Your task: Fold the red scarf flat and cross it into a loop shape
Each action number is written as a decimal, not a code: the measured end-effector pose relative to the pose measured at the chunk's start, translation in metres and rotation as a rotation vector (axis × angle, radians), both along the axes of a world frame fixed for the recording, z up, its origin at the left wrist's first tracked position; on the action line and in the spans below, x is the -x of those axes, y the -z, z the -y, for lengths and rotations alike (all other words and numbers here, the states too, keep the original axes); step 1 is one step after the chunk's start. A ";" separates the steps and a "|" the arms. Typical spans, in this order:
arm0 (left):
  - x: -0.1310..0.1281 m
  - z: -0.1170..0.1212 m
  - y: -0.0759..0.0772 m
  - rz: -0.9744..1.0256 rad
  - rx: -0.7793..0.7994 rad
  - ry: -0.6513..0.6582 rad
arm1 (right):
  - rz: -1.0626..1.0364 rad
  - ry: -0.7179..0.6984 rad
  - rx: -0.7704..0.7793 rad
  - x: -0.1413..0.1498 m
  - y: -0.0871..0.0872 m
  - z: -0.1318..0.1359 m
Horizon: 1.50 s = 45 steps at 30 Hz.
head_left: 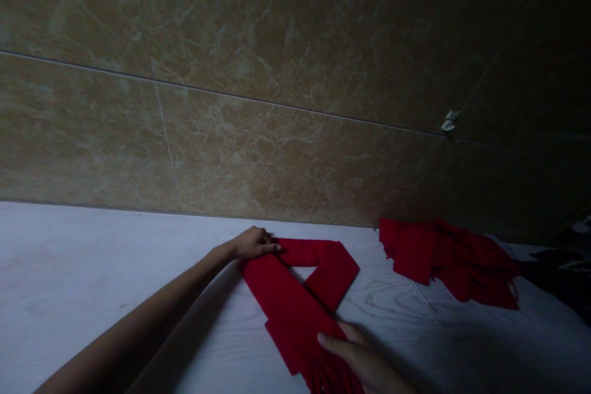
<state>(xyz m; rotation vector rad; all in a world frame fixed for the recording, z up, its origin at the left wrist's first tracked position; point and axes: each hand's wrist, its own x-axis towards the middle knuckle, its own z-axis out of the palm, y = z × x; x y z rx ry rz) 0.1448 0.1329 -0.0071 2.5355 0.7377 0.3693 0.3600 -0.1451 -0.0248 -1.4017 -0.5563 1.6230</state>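
A red fringed scarf (295, 295) lies folded into a triangle-like loop on the white wood-grain table (92, 271). My left hand (253, 243) reaches far forward and pinches the scarf's far corner, fingers closed on the cloth. Near the bottom edge, my right hand (364, 360) rests on the scarf's near end beside the fringe, fingers pressed flat on the fabric.
A pile of more red scarves (452, 261) lies at the right, against the brown marble-patterned wall (277, 104). A small white clip (449, 121) sits on the wall. Dark objects (567, 265) show at the far right edge.
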 end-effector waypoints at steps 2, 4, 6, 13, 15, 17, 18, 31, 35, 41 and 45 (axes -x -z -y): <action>0.001 -0.001 0.003 -0.022 -0.025 0.000 | 0.008 -0.009 -0.007 0.002 -0.005 0.001; 0.001 0.001 0.004 -0.041 -0.080 0.004 | 0.029 -0.028 -0.015 0.002 -0.010 0.002; -0.001 0.006 0.005 -0.053 -0.149 0.008 | 0.041 -0.041 -0.028 0.002 -0.011 0.003; -0.001 0.018 0.007 -0.090 -0.291 0.005 | 0.151 -0.075 0.057 -0.007 0.003 0.004; -0.001 0.018 0.007 -0.099 -0.304 0.009 | 0.171 -0.117 0.034 -0.012 0.003 0.004; 0.000 0.017 0.006 -0.102 -0.309 0.009 | 0.179 -0.136 0.009 -0.017 0.002 0.005; 0.000 0.016 0.006 -0.101 -0.311 0.004 | 0.179 -0.138 0.006 -0.018 0.002 0.005; -0.001 0.019 0.005 -0.096 -0.294 -0.074 | 0.125 -0.001 -0.018 -0.009 0.015 0.005; -0.001 0.041 -0.010 0.035 -0.253 -0.110 | 0.147 -0.012 0.032 -0.013 0.014 0.005; -0.006 0.105 -0.025 0.211 0.028 0.160 | 0.120 -0.061 0.010 -0.013 0.003 0.004; -0.003 0.131 -0.029 0.154 0.158 0.268 | 0.071 -0.080 -0.024 -0.010 -0.003 0.004</action>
